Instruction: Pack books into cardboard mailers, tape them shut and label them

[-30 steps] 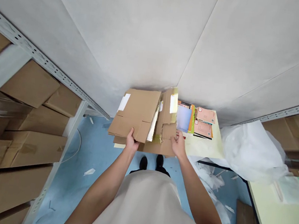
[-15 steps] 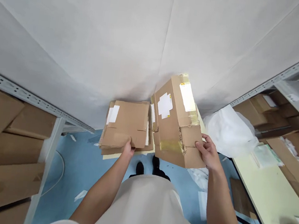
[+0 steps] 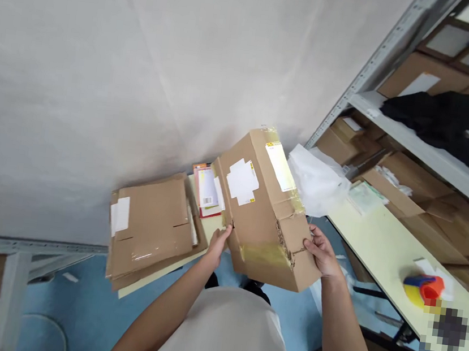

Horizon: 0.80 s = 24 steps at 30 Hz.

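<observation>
Between my two hands is a brown cardboard box (image 3: 255, 212), tilted, with white labels, yellowish tape and a torn lower right edge. My left hand (image 3: 219, 245) grips its left edge, thumb on top. At the torn right end, my right hand (image 3: 322, 252) pinches a flap between thumb and fingers. To the left lies a stack of flattened cardboard (image 3: 154, 220) with white labels, on a pale tabletop (image 3: 209, 226). Some papers or envelopes (image 3: 207, 189) with coloured edges lie between the stack and the box, partly covered by the box.
A white plastic bag (image 3: 317, 180) sits right of the box. A long pale table (image 3: 363, 242) holds a tape dispenser (image 3: 423, 288). Metal shelves (image 3: 434, 151) with cartons and a black cloth stand at the right. Another rack (image 3: 12, 296) is at lower left.
My left hand has left the flattened cardboard stack and taken hold of the box's left edge. My right hand keeps its grip. The view has turned right, showing the papers and more shelving.
</observation>
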Motion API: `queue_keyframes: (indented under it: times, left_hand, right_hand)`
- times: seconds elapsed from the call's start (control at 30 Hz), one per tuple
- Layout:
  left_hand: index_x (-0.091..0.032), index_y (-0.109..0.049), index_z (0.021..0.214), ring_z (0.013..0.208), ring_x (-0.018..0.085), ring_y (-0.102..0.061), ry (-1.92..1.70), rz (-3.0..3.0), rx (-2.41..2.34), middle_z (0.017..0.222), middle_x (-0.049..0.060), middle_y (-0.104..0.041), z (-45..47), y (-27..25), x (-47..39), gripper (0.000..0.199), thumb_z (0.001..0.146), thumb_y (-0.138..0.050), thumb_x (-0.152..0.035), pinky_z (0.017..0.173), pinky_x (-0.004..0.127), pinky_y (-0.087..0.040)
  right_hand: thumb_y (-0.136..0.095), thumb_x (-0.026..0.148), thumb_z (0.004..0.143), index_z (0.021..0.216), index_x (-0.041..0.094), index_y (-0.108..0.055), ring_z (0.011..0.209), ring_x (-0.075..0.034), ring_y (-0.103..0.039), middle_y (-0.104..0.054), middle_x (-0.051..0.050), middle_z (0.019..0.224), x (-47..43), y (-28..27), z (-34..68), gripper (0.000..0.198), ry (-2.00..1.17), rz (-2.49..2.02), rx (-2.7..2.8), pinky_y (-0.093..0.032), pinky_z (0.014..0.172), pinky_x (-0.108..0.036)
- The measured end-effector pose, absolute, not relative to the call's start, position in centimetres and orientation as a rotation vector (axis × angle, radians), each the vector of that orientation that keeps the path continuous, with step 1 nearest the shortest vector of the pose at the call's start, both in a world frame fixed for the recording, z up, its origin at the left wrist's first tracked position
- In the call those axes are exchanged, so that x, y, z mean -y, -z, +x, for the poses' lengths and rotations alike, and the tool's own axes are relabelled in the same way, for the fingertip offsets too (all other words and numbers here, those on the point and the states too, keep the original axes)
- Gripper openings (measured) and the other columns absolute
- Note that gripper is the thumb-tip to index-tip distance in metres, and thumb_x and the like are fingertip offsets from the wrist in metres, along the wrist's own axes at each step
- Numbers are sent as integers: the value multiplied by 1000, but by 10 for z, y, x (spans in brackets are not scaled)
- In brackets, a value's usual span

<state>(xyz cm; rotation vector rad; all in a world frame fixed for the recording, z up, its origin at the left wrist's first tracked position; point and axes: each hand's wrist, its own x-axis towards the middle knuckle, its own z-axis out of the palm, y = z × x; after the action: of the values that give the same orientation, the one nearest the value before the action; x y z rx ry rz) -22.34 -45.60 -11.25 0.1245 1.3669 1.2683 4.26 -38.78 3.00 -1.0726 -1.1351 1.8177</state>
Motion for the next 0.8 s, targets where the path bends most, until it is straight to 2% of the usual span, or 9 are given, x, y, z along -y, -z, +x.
queue_keyframes:
  times: [0.13,0.27,0.4,0.5,0.57,0.8]
  left_hand:
    - [-16,-65,86,92,26,-67,-1259,240,-1143,94,10,-72,-199,92,414,52,50,-83,-50,86,37,-50]
    - [-15,-67,78,71,20,-68,-1312,382,-1163,77,6,-72,-161,67,370,43,46,-87,-34,70,32,-54]
    - [-15,-68,78,71,18,-67,-1321,642,-1281,78,5,-72,-108,37,324,44,44,-87,-36,70,29,-54]
    - [-16,-68,79,77,21,-68,-1186,907,-1371,81,6,-73,-67,7,291,45,47,-85,-42,73,31,-54]
    - [-17,-68,80,80,23,-68,-1054,1083,-1415,83,7,-73,-40,-14,269,43,50,-83,-44,73,33,-55]
    - [-19,-64,93,83,23,-66,-699,1819,-1341,92,5,-72,68,-78,188,40,63,-71,-44,74,31,-53]
  right_hand:
    - [-77,41,65,103,28,-47,63,-18,-67,-70,1,82,388,-25,105,50,-1699,-1116,1073,-53,58,-30]
    - [-73,47,68,104,27,-46,68,-19,-68,-69,0,83,379,-17,176,49,-1579,-1249,1088,-53,59,-31]
    - [-71,44,72,106,25,-52,83,-20,-66,-68,-3,93,367,-6,238,43,-1383,-1391,1226,-54,67,-33]
    - [-59,38,86,109,23,-58,95,-19,-61,-63,-6,111,364,-3,272,28,-1163,-1495,1263,-53,79,-36]
    - [-53,35,91,113,21,-58,100,-19,-59,-58,-8,119,364,-3,292,26,-1077,-1533,1210,-52,84,-39]
    - [-57,35,88,120,19,-54,97,-20,-60,-56,-10,121,353,-14,387,36,-848,-1634,1010,-53,82,-39]
